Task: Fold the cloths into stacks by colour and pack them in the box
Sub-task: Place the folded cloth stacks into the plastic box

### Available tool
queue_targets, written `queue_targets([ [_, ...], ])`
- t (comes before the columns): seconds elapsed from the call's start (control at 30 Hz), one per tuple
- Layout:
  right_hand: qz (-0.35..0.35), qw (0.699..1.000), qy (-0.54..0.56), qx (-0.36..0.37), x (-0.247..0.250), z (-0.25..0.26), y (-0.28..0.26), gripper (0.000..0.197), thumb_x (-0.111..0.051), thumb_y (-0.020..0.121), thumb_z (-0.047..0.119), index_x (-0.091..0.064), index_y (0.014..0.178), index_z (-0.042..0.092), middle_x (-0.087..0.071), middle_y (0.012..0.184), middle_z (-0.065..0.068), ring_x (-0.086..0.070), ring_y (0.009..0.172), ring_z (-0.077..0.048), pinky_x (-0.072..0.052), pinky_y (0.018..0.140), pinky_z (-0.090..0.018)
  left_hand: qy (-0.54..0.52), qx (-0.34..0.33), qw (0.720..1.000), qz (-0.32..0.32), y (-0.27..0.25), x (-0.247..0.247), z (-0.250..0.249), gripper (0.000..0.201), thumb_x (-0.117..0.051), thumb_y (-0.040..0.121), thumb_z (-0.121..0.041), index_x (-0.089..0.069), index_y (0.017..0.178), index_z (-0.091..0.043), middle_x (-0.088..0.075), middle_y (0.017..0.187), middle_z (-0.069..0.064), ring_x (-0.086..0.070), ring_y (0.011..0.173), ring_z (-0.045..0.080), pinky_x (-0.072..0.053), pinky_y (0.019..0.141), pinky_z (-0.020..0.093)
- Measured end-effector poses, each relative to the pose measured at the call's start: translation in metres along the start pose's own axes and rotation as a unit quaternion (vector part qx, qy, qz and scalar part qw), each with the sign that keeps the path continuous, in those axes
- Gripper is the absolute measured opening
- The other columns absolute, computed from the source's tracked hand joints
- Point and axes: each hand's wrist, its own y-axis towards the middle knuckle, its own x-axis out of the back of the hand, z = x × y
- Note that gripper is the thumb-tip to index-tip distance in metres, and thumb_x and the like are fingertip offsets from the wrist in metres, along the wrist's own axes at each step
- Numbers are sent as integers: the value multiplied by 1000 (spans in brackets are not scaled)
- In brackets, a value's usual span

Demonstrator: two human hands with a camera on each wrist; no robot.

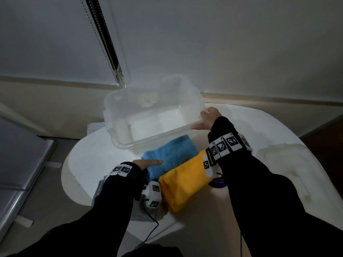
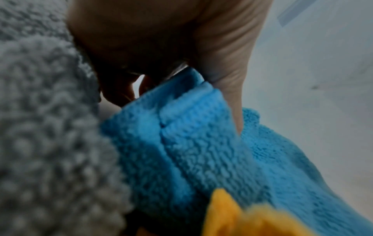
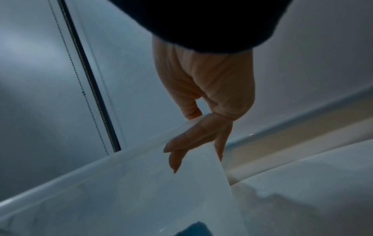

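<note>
Left hand (image 1: 148,163) gripping folded blue cloth (image 1: 172,154) on white table (image 1: 89,164), beside yellow stack (image 1: 182,184); grey cloth (image 2: 50,127) under wrist. Right hand (image 1: 210,117) clasping near-right corner of clear box (image 1: 118,110), tilted just behind.

The table (image 1: 96,164) carries the box (image 1: 118,115) at its far side, tilted, its near rim just beyond the cloths. 3 folded stacks lie near the box, side by side: stack 1 (image 1: 174,153) just near the box rim, stack 2 (image 1: 183,186) to its right and nearer, touching it, and stack 3 (image 1: 100,190) at the near left, partly under the left sleeve. The left hand (image 1: 146,164) lies on the left end of stack 1. The right hand (image 1: 210,117) is at the box's right near corner. A lid (image 1: 289,164) lies at the table's right.
</note>
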Motion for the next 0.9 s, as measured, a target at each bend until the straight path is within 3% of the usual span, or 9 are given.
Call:
queue_targets([
  [0.1,-26,995,86,-45,20,-16,3,42,-43,87,17,-37,125,1,-66,85,-18,-72,68,-36,-56,84,-49,-11,-24,1000,3,-35,-8,-12,65,-88,62,-22,-57,114,0,-68,97,19,-67,81,30,-58,67,39],
  [0.17,-43,990,118,-58,34,-23,-3,41,-43,89,12,-35,127,-1,-64,75,-20,-71,69,-38,-57,84,-49,-17,-31,999,-2,-41,-8,-16,63,-87,63,-21,-57,114,0,-67,100,20,-66,79,30,-56,59,35],
  [0.27,-55,975,206,-57,56,-36,-9,46,-37,93,1,-28,138,-3,-53,102,-31,-66,77,-45,-57,81,-48,-40,-34,998,-24,-14,-2,-15,88,-95,40,-28,-58,116,-2,-69,103,20,-69,87,34,-58,66,41],
  [0.33,-69,971,223,-53,73,-45,-13,48,-37,96,-2,-22,142,-2,-40,133,-35,-58,103,-48,-60,71,-39,-40,-39,998,-35,0,0,-16,101,-96,31,-34,-56,119,-5,-68,105,20,-68,89,37,-57,73,47],
  [0.4,-84,965,245,-48,92,-60,-12,54,-37,98,0,-17,148,6,-29,145,-30,-48,121,-45,-59,67,-36,-42,-41,998,-29,-26,-4,-25,92,-94,41,-37,-55,118,-5,-68,104,19,-68,85,35,-57,72,44],
  [0.53,-185,979,38,-82,128,-87,-19,70,-61,86,51,-51,124,-7,-31,148,-23,-35,135,-34,-34,110,-33,-66,-81,994,11,-59,-11,-31,52,-78,71,-29,-61,115,-8,-68,104,19,-65,79,31,-53,63,33],
  [0.7,-213,974,-15,-78,162,-110,-41,68,-55,85,59,-58,119,0,-43,139,-21,-42,128,-33,-34,105,-28,-145,-126,981,34,-64,-8,-33,39,-72,73,-33,-63,107,-15,-66,99,16,-65,72,27,-54,56,29],
  [0.83,-277,954,0,-119,165,-113,-63,69,-48,94,37,-16,150,11,-24,150,-20,-43,121,-37,-42,98,-40,-186,-169,967,32,-73,-4,-42,22,-62,80,-37,-65,89,-17,-66,83,7,-65,70,22,-54,66,30],
  [0.9,-391,915,-82,-56,138,-111,-80,72,-52,90,34,-18,148,9,-24,146,-20,-34,127,-39,-35,101,-46,-197,-182,963,27,-75,1,-49,26,-55,84,-39,-66,82,-16,-63,83,7,-66,71,20,-55,68,31],
])
